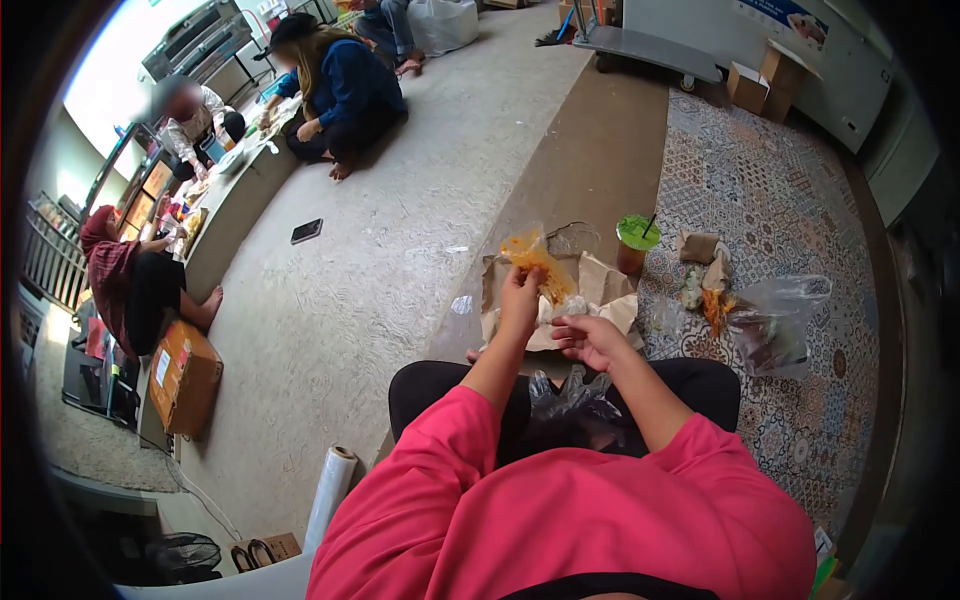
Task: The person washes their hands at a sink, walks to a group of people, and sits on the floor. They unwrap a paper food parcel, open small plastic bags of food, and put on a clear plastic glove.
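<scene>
My left hand (520, 300) is closed on a clear plastic bag (558, 278) smeared with orange sauce, held tilted over an opened sheet of brown paper (604, 284). A small white heap, which looks like rice (572, 307), lies on the paper below the bag. My right hand (590, 341) hovers at the near edge of the paper, fingers apart, with nothing visible in it. Just beyond the paper stands a plastic cup (634, 246) of reddish-brown drink with a green lid and a black straw.
To the right lie crumpled brown paper (698, 246), an orange-stained bag (716, 308) and a clear plastic bag (775, 330) with dark contents. A phone (307, 231) rests on the floor at left. Several people sit along a low ledge (235, 205). A cardboard box (186, 380) stands at far left.
</scene>
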Motion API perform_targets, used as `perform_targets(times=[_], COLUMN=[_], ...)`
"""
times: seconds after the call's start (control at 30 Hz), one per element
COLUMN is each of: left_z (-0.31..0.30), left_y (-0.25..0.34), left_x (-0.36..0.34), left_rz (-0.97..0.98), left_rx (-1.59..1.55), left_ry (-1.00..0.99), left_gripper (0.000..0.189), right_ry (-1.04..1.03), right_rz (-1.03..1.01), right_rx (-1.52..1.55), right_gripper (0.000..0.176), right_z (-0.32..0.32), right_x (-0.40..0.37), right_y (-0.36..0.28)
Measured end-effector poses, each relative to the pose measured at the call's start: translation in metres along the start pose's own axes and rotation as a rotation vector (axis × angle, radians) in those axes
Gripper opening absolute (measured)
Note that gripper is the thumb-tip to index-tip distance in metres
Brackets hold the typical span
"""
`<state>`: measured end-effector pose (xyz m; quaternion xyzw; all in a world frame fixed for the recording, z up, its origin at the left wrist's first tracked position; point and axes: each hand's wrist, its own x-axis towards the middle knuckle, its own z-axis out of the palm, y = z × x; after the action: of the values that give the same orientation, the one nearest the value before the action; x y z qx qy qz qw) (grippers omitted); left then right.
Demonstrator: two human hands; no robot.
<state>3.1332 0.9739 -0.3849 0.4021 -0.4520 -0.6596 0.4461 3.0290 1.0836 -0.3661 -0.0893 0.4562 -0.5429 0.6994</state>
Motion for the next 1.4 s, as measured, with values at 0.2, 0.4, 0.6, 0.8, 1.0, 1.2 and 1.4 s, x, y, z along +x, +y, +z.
perform_targets(times=[0.2, 0.4, 0.6, 0.8, 1.0, 1.2, 1.4], left_z=[0.008, 0.006, 0.003, -0.009, -0.014, -0.018, -0.020], left_y=[0.028, 0.037, 0.037, 0.022, 0.014, 0.002, 0.001], left_x=[-0.017, -0.023, -0.018, -0.004, -0.004, 0.003, 0.004], left_rz=[-0.090, -0.165, -0.116, -0.192, -0.482, -0.881, -0.727], left_rx=[0.089, 0.065, 0.114, -0.086, -0.284, -0.233, -0.190], left_ry=[-0.390, -0.364, -0.346, -0.413, -0.433, -0.517, -0.522], left_gripper=[0.020, 0.019, 0.022, 0.028, 0.037, 0.053, 0.030], right_ry=[0.349, -0.014, 0.025, -0.049, -0.075, 0.023, -0.114], right_rz=[-0.931, -0.394, -0.351, -0.332, -0.310, -0.336, -0.239], right_rx=[-0.675, -0.333, -0.246, -0.168, -0.135, -0.465, -0.097], right_gripper=[0.030, 0.021, 0.026, 0.030, 0.018, 0.021, 0.030], right_z=[-0.019, -0.015, -0.017, -0.026, -0.029, -0.037, -0.036], right_x=[0.026, 0.020, 0.014, 0.015, 0.017, 0.026, 0.014], right_y=[-0.033, -0.057, -0.055, -0.057, -0.055, -0.049, -0.043])
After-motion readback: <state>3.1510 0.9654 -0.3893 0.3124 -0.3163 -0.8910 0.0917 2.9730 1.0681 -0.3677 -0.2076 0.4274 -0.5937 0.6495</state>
